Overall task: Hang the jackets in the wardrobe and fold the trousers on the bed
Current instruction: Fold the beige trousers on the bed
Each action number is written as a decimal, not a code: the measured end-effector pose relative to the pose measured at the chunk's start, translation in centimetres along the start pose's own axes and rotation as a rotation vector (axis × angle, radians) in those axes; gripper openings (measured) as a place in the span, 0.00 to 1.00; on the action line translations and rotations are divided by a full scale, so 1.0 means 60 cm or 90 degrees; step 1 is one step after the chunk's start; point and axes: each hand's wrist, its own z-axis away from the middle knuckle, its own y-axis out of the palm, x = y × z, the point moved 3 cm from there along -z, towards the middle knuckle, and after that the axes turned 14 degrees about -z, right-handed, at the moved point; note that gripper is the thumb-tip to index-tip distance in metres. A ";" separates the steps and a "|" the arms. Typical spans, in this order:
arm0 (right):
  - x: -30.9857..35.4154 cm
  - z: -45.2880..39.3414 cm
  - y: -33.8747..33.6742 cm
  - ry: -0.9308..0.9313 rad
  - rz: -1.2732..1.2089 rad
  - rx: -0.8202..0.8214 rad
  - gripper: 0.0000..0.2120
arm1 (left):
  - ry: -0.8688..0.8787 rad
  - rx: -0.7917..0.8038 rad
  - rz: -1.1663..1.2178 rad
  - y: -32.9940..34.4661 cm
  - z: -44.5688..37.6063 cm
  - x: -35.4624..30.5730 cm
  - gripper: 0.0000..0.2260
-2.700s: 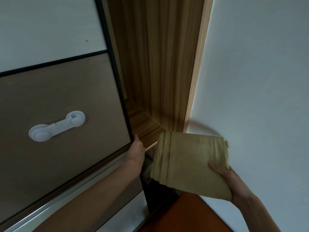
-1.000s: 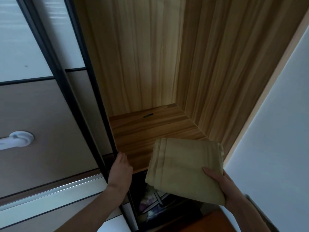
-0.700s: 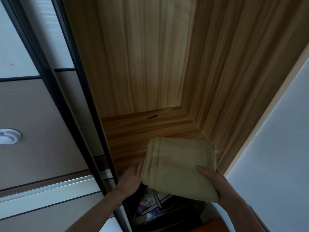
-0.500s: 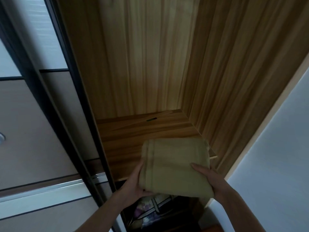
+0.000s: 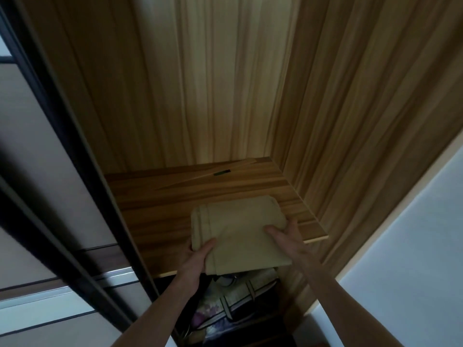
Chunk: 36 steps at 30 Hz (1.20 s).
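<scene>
The folded khaki trousers (image 5: 235, 229) lie partly on the wooden wardrobe shelf (image 5: 175, 196), their near end sticking out past the shelf's front edge. My left hand (image 5: 198, 254) grips the near left corner, thumb on top. My right hand (image 5: 288, 236) holds the right side with the fingers spread over the cloth. The far end of the bundle rests on the shelf board near the right wall.
The dark-framed sliding door (image 5: 62, 136) stands pushed to the left of the opening. Wood-grain walls (image 5: 350, 108) close in the compartment at the back and right. Below the shelf sit bags and bundled cloth (image 5: 235, 299). A white room wall (image 5: 413, 246) is at the right.
The sliding door was pushed left by my left hand, which then let go and took the trousers' left corner. Both hands moved the bundle forward onto the shelf.
</scene>
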 end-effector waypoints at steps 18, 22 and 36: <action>-0.075 -0.135 0.015 -0.114 0.104 0.004 0.34 | 0.101 -0.157 -0.370 0.016 -0.155 0.026 0.28; -0.084 -0.128 0.024 -0.130 0.172 -0.041 0.31 | 0.129 -0.256 -0.642 0.013 -0.152 0.016 0.36; -0.104 -0.070 0.010 -0.247 0.353 0.002 0.30 | 0.378 0.031 -0.948 0.007 -0.090 -0.002 0.42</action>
